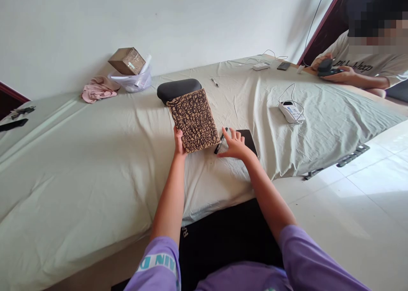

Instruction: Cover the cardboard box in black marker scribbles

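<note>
Wrinkled sheet [105,155], case [178,88] behind cardboard [194,121]

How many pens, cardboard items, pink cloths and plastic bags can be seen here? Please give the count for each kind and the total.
Pens: 2
Cardboard items: 2
Pink cloth: 1
Plastic bag: 1
Total: 6

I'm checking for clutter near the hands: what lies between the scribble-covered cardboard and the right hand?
The head view shows a black pen between the scribble-covered cardboard and the right hand; whether pen and hand touch is unclear.
</note>
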A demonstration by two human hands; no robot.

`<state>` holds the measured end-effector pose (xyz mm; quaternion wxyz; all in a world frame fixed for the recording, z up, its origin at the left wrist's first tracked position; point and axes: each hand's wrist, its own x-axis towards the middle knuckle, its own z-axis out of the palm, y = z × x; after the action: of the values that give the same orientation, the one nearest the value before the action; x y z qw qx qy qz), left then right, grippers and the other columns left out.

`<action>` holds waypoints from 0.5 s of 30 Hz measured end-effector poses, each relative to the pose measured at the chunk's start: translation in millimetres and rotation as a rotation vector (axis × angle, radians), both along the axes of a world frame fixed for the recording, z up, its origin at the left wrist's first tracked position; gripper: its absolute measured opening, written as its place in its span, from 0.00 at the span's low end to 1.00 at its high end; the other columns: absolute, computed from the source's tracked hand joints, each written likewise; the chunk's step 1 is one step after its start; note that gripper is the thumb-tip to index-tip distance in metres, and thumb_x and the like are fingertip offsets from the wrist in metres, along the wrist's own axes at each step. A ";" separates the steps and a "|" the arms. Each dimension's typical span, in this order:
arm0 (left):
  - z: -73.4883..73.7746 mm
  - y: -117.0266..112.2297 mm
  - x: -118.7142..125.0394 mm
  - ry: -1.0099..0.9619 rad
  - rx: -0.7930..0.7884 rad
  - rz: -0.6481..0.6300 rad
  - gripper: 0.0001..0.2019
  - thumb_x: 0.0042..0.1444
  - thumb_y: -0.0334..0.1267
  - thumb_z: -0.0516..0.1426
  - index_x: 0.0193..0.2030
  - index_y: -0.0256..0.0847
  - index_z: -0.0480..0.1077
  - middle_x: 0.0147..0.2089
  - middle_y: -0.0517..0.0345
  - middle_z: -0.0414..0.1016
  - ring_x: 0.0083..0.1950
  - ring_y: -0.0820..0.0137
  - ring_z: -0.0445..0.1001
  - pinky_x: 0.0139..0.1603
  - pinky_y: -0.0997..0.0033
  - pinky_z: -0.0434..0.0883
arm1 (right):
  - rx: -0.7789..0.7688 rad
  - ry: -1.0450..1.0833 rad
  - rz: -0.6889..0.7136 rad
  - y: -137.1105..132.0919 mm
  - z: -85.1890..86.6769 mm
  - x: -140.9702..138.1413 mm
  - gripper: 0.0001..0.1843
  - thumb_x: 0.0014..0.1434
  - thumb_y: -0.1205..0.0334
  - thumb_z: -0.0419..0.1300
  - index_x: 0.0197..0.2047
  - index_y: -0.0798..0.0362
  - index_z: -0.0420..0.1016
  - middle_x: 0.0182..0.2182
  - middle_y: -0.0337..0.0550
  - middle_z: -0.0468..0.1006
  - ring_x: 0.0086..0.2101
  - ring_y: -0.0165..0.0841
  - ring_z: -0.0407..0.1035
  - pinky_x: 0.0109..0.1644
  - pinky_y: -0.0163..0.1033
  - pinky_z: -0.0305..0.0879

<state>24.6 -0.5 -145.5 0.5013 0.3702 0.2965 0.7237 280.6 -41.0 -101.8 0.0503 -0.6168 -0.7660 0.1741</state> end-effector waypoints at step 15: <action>-2.7 1.6 -2.6 0.024 -0.009 -0.041 0.39 0.51 0.67 0.66 0.67 0.53 0.71 0.72 0.49 0.74 0.76 0.49 0.70 0.75 0.43 0.70 | 0.086 -0.035 0.147 36.5 -20.9 -1.6 0.77 0.55 0.22 0.68 0.87 0.53 0.33 0.82 0.80 0.41 0.81 0.70 0.34 0.78 0.79 0.31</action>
<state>21.9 1.1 -148.3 0.5139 0.3826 0.2980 0.7076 279.0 -4.5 -122.7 0.0505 -0.5589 -0.8168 0.1337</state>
